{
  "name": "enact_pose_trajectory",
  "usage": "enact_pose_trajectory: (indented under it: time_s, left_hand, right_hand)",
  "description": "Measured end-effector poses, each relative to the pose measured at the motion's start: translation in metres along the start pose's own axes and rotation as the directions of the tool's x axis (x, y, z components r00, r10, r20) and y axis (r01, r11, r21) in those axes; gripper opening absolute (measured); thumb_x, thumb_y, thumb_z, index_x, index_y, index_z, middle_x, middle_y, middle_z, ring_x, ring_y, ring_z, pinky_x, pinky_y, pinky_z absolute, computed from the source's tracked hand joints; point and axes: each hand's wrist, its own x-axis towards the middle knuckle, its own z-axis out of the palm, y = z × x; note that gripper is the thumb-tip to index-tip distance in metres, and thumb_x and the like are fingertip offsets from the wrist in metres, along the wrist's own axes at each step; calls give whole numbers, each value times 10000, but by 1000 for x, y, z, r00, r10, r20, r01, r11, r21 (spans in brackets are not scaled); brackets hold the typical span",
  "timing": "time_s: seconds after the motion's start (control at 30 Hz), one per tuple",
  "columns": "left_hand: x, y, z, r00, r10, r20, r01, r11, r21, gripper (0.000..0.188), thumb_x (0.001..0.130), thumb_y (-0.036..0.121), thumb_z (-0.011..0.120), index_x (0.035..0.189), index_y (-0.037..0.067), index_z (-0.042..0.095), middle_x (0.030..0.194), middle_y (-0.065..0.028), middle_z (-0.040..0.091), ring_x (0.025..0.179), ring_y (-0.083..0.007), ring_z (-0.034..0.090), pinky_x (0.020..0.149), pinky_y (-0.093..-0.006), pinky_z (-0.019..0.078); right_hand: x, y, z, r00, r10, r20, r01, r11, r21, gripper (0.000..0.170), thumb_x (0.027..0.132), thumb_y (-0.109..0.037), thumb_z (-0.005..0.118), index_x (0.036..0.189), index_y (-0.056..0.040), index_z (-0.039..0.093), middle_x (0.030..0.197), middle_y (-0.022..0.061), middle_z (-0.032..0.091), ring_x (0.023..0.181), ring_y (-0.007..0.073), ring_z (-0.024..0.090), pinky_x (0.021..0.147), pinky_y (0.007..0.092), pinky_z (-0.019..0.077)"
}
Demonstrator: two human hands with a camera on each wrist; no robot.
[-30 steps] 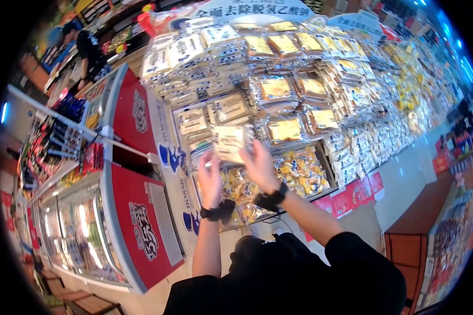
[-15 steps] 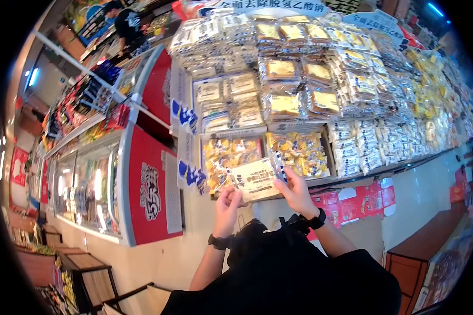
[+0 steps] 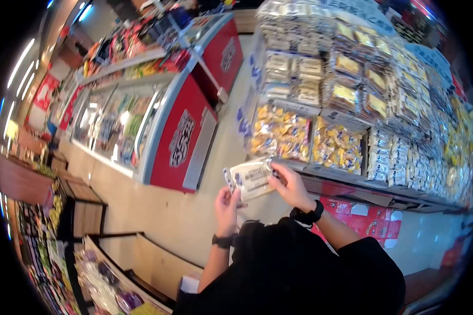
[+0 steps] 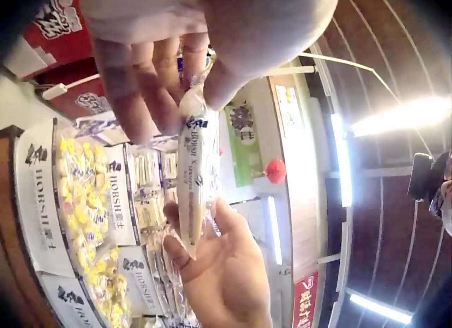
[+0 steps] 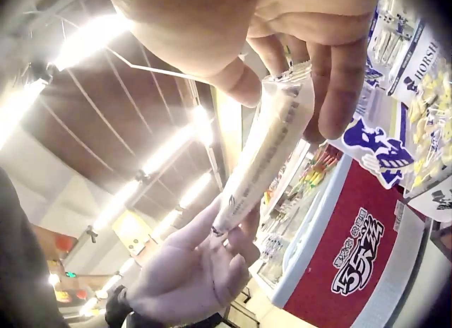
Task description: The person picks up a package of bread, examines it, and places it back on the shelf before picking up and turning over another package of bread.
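Fingers (image 3: 286, 172) on packet (image 3: 251, 180), now over floor (image 3: 163, 212)

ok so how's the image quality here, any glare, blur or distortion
Head view: fisheye distortion with black corners, and the small print on the white HORSH packet looks soft; left wrist view: a ceiling tube light burns out to white at the right; right wrist view: strong glare from the ceiling tube lights, and the packet's print is blurred.
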Motion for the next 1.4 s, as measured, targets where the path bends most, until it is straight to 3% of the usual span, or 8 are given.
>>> enact_pose_trajectory:
  time_s: [0.1,0.2,0.4,0.7,1.0,1.17,1.3,1.4]
  left_hand:
    - [-4,11,-39,999,23,-24,-25,996,-90,191,972,151,599,1119,31,573,1013,-52,676,807,-105,650,663,-272,568]
    - [-11,20,-95,999,4,-51,-14,983,-184,187,968,158,607,1111,39,586,1014,-46,677,834,-109,648,679,-278,566]
    - [-33,13,-222,983,0,-185,-49,964,-260,185,980,182,596,1113,52,602,1003,-30,684,857,-101,642,687,-273,551]
    - [-74,20,-351,894,51,-445,-171,957,-234,150,968,161,618,1054,41,637,988,-33,696,868,-94,641,709,-250,514]
    - [-50,18,-428,789,-27,-613,-163,954,-252,210,955,158,634,1106,12,630,1017,-62,690,861,-122,651,733,-272,547]
    - [-13,34,-478,805,56,-591,-68,998,2,342,963,195,625,1240,-4,594,1050,-60,664,955,-131,617,781,-292,524]
    - [14,44,-531,743,22,-669,53,994,92,413,965,258,615,1297,16,578,1119,-115,654,1043,-180,607,850,-332,503]
    - [25,65,-565,673,-24,-739,72,997,33,409,979,282,594,1289,17,571,1050,-46,645,941,-122,592,750,-281,501]
  right_hand:
    - [7,-10,41,990,133,47,-141,952,272,362,931,-122,652,1249,25,558,1055,86,654,899,116,629,768,253,518]
    - [13,-3,89,986,115,124,-144,955,258,319,931,-117,657,1206,15,566,1022,67,667,894,103,636,760,240,520]
    - [30,-31,212,889,304,343,-397,884,247,223,930,-134,662,1094,-3,584,898,43,694,743,68,632,551,203,481]
    - [55,-71,360,796,210,568,-354,922,155,149,935,-87,636,1056,-15,587,900,38,696,736,52,611,615,202,474]
    - [113,-90,454,705,-21,709,108,991,-78,291,890,-128,648,1134,29,640,931,183,716,833,239,717,709,325,565]
    - [157,-75,518,679,-47,732,200,972,-123,277,903,-157,603,1130,-6,650,953,198,697,819,325,692,726,365,553]
    - [200,-83,578,636,-180,751,329,943,-53,267,904,-140,621,1127,4,656,964,183,703,799,280,702,684,346,561]
    - [224,-76,629,589,-237,772,349,937,22,254,898,-153,618,1104,-13,664,965,179,697,817,305,689,697,368,546]
